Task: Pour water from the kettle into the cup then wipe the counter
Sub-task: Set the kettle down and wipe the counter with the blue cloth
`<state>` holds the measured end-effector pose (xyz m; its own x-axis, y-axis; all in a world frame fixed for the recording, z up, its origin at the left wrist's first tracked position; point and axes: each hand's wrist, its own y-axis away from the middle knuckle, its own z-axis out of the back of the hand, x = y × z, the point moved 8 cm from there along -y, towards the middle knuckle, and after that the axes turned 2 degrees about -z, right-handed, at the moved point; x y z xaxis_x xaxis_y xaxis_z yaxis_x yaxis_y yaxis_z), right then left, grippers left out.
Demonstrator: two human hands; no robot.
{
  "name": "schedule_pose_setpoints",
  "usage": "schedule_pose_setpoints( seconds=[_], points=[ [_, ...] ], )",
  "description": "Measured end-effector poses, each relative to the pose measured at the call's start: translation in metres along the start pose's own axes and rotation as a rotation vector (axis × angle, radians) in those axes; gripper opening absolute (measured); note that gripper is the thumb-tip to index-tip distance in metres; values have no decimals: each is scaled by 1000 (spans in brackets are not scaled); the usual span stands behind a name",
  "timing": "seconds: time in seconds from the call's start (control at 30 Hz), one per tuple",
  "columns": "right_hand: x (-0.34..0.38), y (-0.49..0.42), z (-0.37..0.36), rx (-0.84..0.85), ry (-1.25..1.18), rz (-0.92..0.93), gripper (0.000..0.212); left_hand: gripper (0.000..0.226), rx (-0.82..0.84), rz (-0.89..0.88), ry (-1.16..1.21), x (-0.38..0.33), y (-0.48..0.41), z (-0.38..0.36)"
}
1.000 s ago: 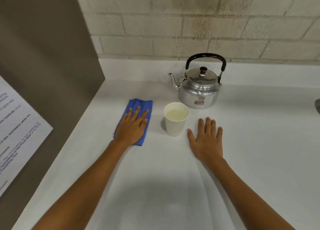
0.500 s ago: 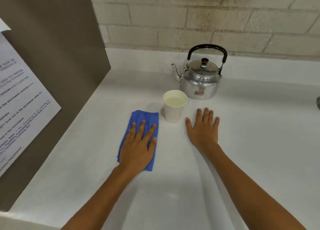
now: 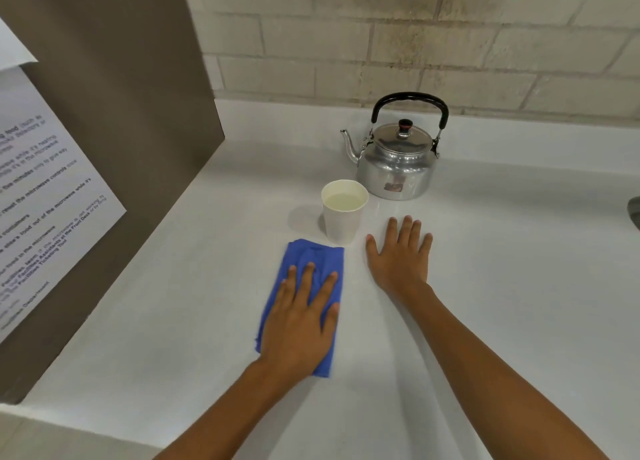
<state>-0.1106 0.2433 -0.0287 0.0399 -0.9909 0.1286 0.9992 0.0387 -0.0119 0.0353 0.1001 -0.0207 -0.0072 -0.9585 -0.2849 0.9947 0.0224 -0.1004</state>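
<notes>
A silver kettle (image 3: 396, 167) with a black handle stands upright near the back of the white counter (image 3: 502, 286). In front of it and slightly left is a white paper cup (image 3: 343, 224) holding water. A folded blue cloth (image 3: 311, 257) lies just in front of the cup. My left hand (image 3: 299, 317) presses flat on the cloth, fingers spread, covering its near half. My right hand (image 3: 398, 259) rests palm down on the bare counter to the right of the cup, holding nothing.
A brown panel (image 3: 104, 148) rises along the counter's left side with a printed paper notice (image 3: 38, 196) stuck on it. A brick wall (image 3: 415, 37) runs behind the counter. A dark object (image 3: 633, 212) shows at the right edge.
My left hand has slid the blue cloth toward me and to the right, from left of the cup to in front of it. My right hand stays flat beside the cup.
</notes>
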Motion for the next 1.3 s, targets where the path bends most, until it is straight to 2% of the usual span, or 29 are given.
schedule_pose_setpoints(
  seconds=[0.2,0.3,0.4,0.47,0.57,0.73,0.87,1.0,1.1,1.17,1.23,1.3],
  points=[
    [-3,2,7,47,-98,6,62,55,106,-54,5,-39,-3,-14],
    [-8,12,27,-14,-200,-18,53,53,137,-53,215,-28,-5,-4],
    [-2,36,46,-71,-314,-33,51,53,32,-13,369,9,-17,28],
    [14,62,48,-54,-361,-1,53,58,-12,35,303,40,-33,41],
    [53,103,38,11,-404,51,55,55,16,126,175,75,-58,40],
    [95,129,13,34,-216,65,65,55,88,117,41,77,-94,23],
    [75,132,11,14,-171,83,57,55,118,63,-45,71,-93,6],
    [14,126,28,-148,-102,18,53,55,85,41,-61,72,-92,7],
    [-39,93,27,-67,-97,-106,54,55,71,38,-66,71,-90,7],
    [-44,63,31,-78,-66,-154,55,55,62,39,-67,71,-91,7],
    [-21,44,30,-75,-47,-92,53,55,60,41,-70,70,-91,6],
    [-2,41,22,-59,-32,55,51,55,63,39,-64,71,-92,5]
  ],
)
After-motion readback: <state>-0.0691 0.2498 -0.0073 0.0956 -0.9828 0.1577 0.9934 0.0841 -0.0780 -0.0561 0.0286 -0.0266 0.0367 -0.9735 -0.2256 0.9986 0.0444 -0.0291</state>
